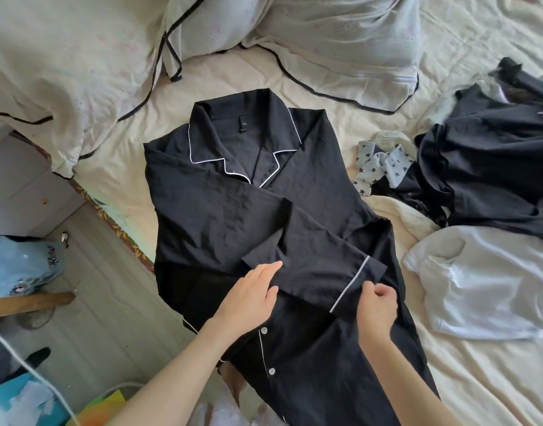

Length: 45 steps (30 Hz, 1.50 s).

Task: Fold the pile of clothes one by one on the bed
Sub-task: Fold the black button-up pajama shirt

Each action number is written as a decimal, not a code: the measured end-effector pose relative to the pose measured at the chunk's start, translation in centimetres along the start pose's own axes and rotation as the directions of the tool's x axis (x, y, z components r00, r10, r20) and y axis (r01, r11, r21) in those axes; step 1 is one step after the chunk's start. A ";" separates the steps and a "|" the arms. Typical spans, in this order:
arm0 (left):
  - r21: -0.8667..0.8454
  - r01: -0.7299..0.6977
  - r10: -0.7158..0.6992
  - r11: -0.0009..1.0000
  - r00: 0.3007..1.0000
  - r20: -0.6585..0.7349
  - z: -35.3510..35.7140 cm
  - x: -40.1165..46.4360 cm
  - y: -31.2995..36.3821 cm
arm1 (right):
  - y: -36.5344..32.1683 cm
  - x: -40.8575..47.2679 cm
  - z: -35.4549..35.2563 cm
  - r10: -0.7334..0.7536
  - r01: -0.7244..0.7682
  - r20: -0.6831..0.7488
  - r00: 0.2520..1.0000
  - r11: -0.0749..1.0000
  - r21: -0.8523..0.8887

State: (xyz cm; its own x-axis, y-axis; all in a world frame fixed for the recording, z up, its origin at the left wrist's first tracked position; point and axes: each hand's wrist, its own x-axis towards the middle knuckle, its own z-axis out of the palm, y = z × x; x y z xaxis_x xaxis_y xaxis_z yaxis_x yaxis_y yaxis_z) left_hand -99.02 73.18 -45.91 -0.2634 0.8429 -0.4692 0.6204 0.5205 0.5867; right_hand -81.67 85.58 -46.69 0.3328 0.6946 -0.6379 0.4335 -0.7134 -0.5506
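The black pyjama shirt (264, 216) lay front-up on the bed (340, 124), collar away from the person, its white-piped sleeve (322, 272) folded across the body of the shirt. The left hand (248, 298) rested flat on that sleeve, fingers straight and together, pressing the cloth down just beside the button placket. The right hand (377, 305), just to the right of it, pinched the sleeve's cuff edge between curled fingers and thumb, beside the white piping. The fabric looked thin, soft and light, creasing easily and probably a little slippery, so it would likely slide out of a fold unless held flat; the hems, cuff and shoulder seams seemed the best places to take hold. Beyond the right hand, to its right, lay a white garment (479, 287), and farther off a heap of dark clothes (494, 167) with a star-printed piece (384, 167) near it, still unfolded. Well ahead of both hands sat two pillows (325, 35).
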 end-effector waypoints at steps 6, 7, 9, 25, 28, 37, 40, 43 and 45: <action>-0.118 0.031 -0.039 0.993 0.997 -0.067 1.0 -1.7 -0.8 | 1.3 -0.2 -4.0 -0.099 0.075 -0.055 0.994 0.942 -0.328; -0.161 0.069 -0.089 0.985 0.988 -0.123 0.7 -1.7 -1.3 | 1.1 0.0 -4.2 -0.137 0.108 -0.056 0.989 0.925 -0.363; -0.265 0.180 -0.243 0.947 0.943 -0.228 -0.2 -1.7 -2.7 | -0.2 -0.2 -3.3 -0.270 0.227 -0.035 0.962 0.866 -0.446; -0.711 0.331 -0.614 0.621 0.769 -0.178 -5.9 -0.4 -19.5 | -15.3 -10.7 25.8 -0.530 0.956 0.805 0.266 0.036 -0.292; -0.673 0.332 -0.570 0.661 0.805 -0.163 -5.7 0.1 -20.6 | -17.8 -12.0 30.9 -0.449 0.973 0.868 0.213 0.021 -0.228; -0.721 0.342 -0.535 0.602 0.844 -0.047 -7.9 -2.3 -24.2 | -20.6 -14.3 38.4 -0.410 0.903 0.812 0.415 0.293 -0.313; -0.753 0.334 -0.526 0.567 0.850 -0.019 -9.0 -1.7 -24.6 | -21.4 -14.8 39.9 -0.433 0.870 0.780 0.451 0.408 -0.276; -0.749 0.388 -0.537 0.538 0.842 0.051 -9.2 -0.8 -24.9 | -21.0 -14.5 40.4 -0.420 0.907 0.815 0.400 0.312 -0.284; -0.739 0.416 -0.553 0.530 0.830 0.071 -9.6 -0.4 -25.0 | -20.8 -14.1 39.8 -0.448 0.908 0.803 0.392 0.326 -0.262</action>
State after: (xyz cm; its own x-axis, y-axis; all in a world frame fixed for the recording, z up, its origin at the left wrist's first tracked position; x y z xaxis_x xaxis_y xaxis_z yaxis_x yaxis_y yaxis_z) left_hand -121.53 61.14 -54.08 -0.5090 0.4023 -0.7610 -0.3271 0.7274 0.6033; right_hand -128.72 86.89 -47.71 -0.7364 0.5169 -0.4365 0.6630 0.4231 -0.6176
